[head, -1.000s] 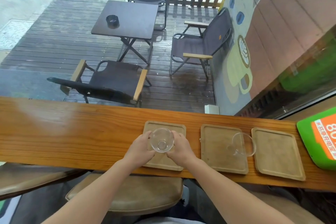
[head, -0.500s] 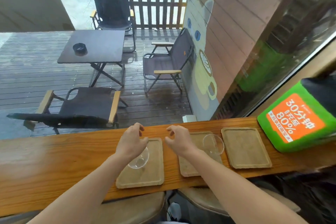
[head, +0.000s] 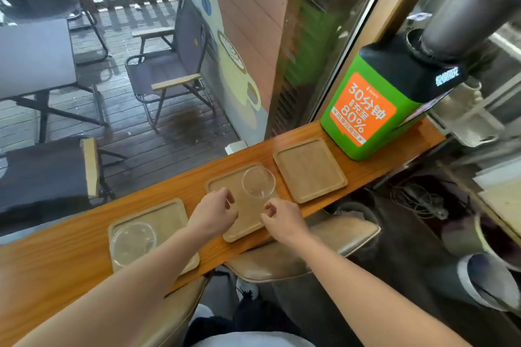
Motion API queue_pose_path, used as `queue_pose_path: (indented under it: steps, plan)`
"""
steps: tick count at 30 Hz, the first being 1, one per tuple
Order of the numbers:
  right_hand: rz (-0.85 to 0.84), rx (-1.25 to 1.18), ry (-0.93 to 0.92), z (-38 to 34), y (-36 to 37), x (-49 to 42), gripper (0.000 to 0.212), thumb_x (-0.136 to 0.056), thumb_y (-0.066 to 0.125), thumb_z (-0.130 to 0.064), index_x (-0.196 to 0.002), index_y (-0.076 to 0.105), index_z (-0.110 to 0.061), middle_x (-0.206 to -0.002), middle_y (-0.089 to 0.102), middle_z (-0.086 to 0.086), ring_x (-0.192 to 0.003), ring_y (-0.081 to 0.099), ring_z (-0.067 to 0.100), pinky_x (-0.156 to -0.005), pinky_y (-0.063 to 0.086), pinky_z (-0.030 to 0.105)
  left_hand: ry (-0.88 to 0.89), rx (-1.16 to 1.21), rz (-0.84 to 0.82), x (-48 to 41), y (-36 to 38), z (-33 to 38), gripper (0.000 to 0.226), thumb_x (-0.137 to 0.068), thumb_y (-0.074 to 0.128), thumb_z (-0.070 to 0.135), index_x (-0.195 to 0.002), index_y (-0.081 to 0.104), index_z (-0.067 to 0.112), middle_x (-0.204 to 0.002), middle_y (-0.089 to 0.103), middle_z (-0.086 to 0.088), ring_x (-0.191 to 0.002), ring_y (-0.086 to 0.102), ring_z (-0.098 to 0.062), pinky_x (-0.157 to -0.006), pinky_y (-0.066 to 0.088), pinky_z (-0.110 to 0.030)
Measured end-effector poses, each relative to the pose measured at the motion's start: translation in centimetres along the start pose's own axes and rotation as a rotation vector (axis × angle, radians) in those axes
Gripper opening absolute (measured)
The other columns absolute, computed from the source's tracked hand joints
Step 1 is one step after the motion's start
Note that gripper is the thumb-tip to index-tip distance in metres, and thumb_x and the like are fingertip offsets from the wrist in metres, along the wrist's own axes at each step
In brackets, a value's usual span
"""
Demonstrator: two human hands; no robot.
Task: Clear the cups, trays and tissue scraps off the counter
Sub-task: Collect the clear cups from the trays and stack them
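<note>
Three square wooden trays lie in a row on the wooden counter (head: 56, 259). On the left tray (head: 169, 214) stands a clear glass cup (head: 132, 242), free of my hands. Another clear glass cup (head: 258, 182) stands on the far right part of the middle tray (head: 225, 180). The right tray (head: 310, 169) is bare. Over the middle tray my left hand (head: 212, 213) hovers with fingers loosely curled, holding nothing. My right hand (head: 282, 220) is beside it, just short of the second cup, fingers apart and holding nothing. No tissue scraps show.
A green and orange power-bank station (head: 375, 104) stands at the counter's right end, past the right tray. Two padded stools (head: 310, 251) sit under the counter's near edge. Beyond the window are deck chairs and a dark table (head: 33, 56).
Both hands let go of the first cup, left on the left tray, and moved right over the middle tray. The view has swung right.
</note>
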State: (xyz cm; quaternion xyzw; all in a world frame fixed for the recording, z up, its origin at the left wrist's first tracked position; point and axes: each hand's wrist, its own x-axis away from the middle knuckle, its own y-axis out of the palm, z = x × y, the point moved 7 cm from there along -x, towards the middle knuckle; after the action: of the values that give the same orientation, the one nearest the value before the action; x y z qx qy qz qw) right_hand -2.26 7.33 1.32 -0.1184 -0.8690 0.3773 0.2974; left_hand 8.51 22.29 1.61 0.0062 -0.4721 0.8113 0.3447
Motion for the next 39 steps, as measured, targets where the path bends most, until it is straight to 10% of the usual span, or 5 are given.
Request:
queue_pose_path:
  steps: [11, 24, 39]
  plan:
    - [-0.065, -0.061, 0.172, 5.1, 0.9, -4.5, 0.058, -0.084, 0.07, -0.033, -0.134, 0.049, -0.015, -0.118, 0.058, 0.003, -0.104, 0.058, 0.021, -0.082, 0.048, 0.031, -0.159, 0.132, -0.112, -4.0, 6.9, -1.8, 0.039, -0.083, 0.072, 0.03, -0.114, 0.05, 0.025, -0.091, 0.06, 0.009, -0.08, 0.06, -0.008, -0.066, 0.053, -0.027]
    - [-0.141, -0.296, 0.142, 4.9, 2.0, -8.7, 0.073, -0.079, 0.08, -0.023, -0.142, 0.042, -0.028, -0.132, 0.055, -0.001, -0.114, 0.058, 0.02, -0.094, 0.055, 0.044, -0.152, 0.337, -0.09, -8.1, 8.1, -2.1, 0.07, -0.077, 0.079, 0.012, -0.137, 0.045, 0.025, -0.137, 0.054, 0.002, -0.081, 0.067, -0.007, -0.063, 0.057, -0.025]
    - [-0.135, -0.222, -0.116, -4.8, -1.9, -5.7, 0.057, -0.076, 0.079, -0.038, -0.126, 0.052, -0.032, -0.122, 0.06, -0.008, -0.112, 0.059, 0.014, -0.09, 0.056, 0.04, -0.084, 0.425, 0.111, -3.0, -2.6, -1.0, 0.052, -0.076, 0.077, 0.016, -0.123, 0.057, 0.027, -0.103, 0.064, 0.015, -0.08, 0.066, -0.002, -0.056, 0.05, -0.012]
